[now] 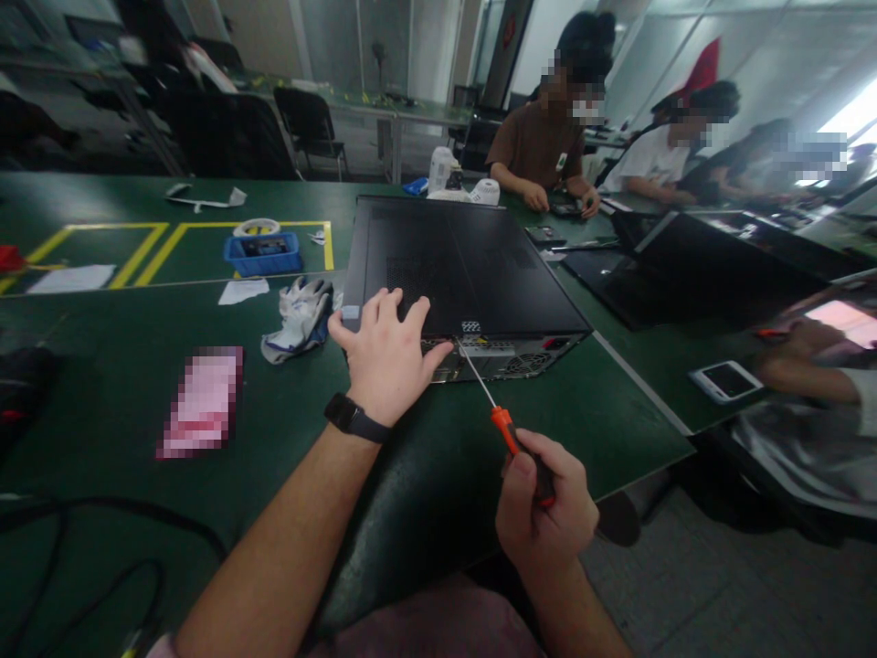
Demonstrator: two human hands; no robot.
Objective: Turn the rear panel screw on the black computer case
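A black desktop computer case (472, 265) lies on its side on the green table, its rear panel with the fan grille facing me. My left hand (387, 352) rests on the case's near left part, fingers spread on the top and thumb over the rear edge. In my right hand (548, 503) is a screwdriver (503, 422) with an orange and black handle. Its long thin shaft points away from me, and the tip meets the upper rear edge of the case, just right of my left thumb. Whether it sits in a screw is too small to tell.
Left of the case lie grey-white work gloves (298, 320), a blue bin (262, 254), a tape roll (257, 228) and a pink packet (202, 402). Black cables (116, 507) run along the near left. People sit across and at right, near a phone (726, 380) and dark panels (740, 265).
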